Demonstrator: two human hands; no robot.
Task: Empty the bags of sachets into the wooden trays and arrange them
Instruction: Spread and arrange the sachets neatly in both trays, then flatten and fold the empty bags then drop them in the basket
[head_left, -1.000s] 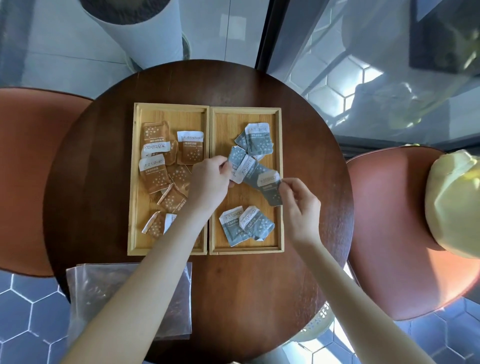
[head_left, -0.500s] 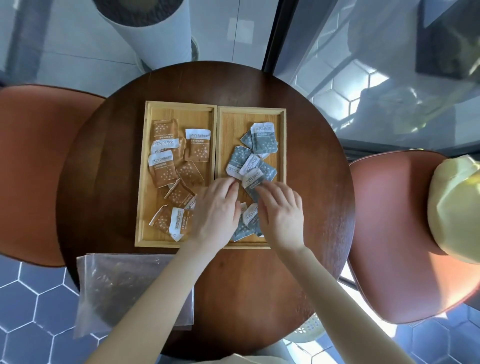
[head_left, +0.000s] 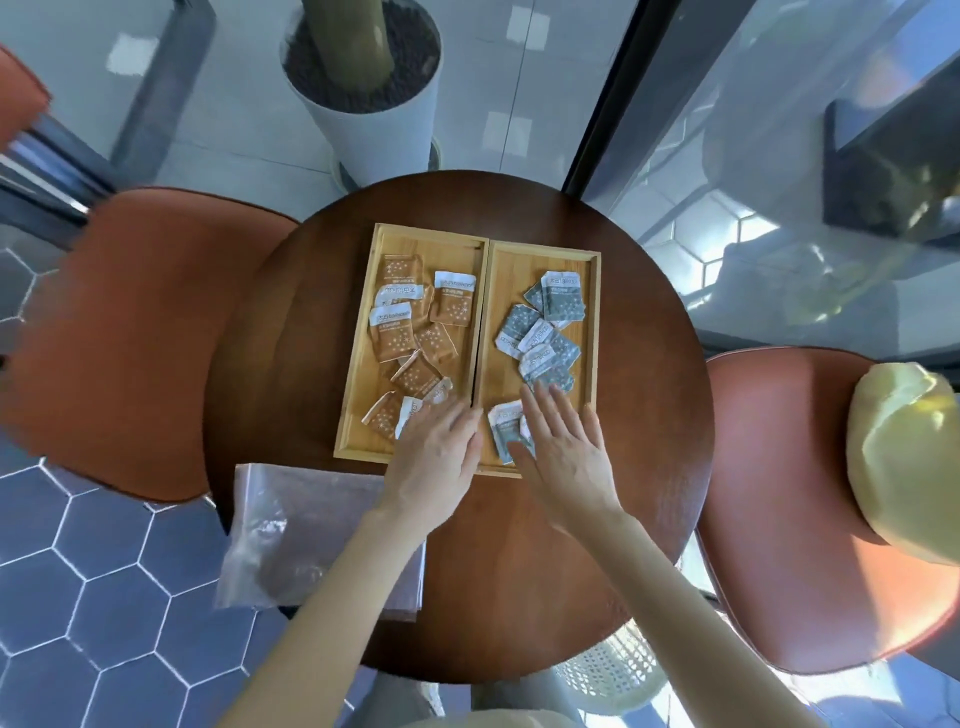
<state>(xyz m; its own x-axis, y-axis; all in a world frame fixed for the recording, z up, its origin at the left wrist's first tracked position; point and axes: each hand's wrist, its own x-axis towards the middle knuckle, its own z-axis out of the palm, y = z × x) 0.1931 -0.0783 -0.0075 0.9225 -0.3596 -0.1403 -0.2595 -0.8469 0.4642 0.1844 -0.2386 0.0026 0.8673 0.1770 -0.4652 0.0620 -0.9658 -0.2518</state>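
Item: two wooden trays of sachets, both hands now flat and empty at the near end.

Change: a second ago each hand pinched a grey sachet up over the right tray; now the left hand and right hand lie lower, fingers spread, gripping nothing. The pieces appear released, so sorting by colour looks done and only neatening seems left. Left tray: brown sachets, loosely overlapped; the left hand's fingertips reach the nearest ones. Right tray: grey sachets clustered mid-tray, touching the right fingertips; a near pair lies partly under that hand. Empty plastic bags rest on the table, near-left, under the left forearm.
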